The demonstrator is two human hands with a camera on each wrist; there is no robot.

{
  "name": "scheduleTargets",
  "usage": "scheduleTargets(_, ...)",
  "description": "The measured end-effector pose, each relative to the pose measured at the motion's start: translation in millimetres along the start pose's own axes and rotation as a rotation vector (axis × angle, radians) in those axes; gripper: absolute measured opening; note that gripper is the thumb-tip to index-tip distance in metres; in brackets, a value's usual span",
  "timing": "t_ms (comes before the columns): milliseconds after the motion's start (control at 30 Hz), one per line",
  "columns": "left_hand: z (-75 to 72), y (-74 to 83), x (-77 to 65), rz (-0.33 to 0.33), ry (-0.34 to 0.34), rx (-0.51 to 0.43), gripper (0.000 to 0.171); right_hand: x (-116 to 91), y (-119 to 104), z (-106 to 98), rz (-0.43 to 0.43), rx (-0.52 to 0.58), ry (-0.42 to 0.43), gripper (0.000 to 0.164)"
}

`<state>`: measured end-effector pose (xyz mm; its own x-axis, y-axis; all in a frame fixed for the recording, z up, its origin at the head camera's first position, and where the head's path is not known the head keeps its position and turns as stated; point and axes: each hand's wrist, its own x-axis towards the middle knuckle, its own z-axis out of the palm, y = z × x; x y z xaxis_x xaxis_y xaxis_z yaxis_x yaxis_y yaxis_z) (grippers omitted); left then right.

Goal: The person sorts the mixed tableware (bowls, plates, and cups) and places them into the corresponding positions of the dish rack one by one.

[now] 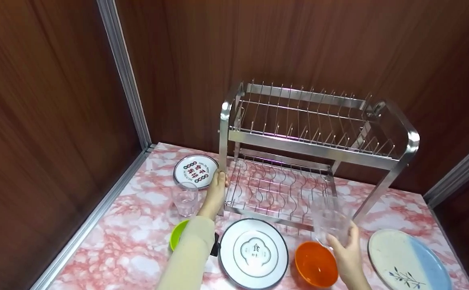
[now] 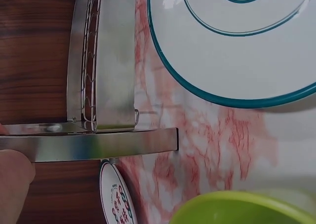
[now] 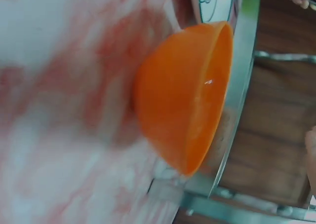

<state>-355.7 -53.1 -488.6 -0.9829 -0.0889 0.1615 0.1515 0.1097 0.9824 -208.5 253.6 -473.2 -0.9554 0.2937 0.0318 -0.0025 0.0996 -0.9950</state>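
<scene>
A two-tier metal dish rack (image 1: 274, 141) stands against the back panel. My left hand (image 1: 215, 194) grips its left front leg (image 2: 98, 146), the thumb (image 2: 15, 177) lying along the metal in the left wrist view. In my right hand (image 1: 348, 254) is a clear plastic cup (image 1: 331, 220), held in front of the rack's right side, above and behind an orange bowl (image 1: 316, 264). The right wrist view catches only a bit of that hand at its right edge; the cup is hardly visible there. Both rack tiers carry no dishes.
A white plate with a dark rim (image 1: 253, 257) lies before the rack. To the left are a small plate with red characters (image 1: 196, 171), another clear cup (image 1: 186, 201) and a green bowl (image 1: 177, 235), partly behind my sleeve. A cream-and-blue plate (image 1: 403, 257) lies right.
</scene>
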Motion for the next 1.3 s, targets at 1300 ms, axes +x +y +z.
scheduleTargets(1300, -1.4, 20.2, -12.9, 0.009, 0.021, -0.102, 0.025, 120.2, -3.4, 148.0, -0.351, -0.209, 0.055, 0.063)
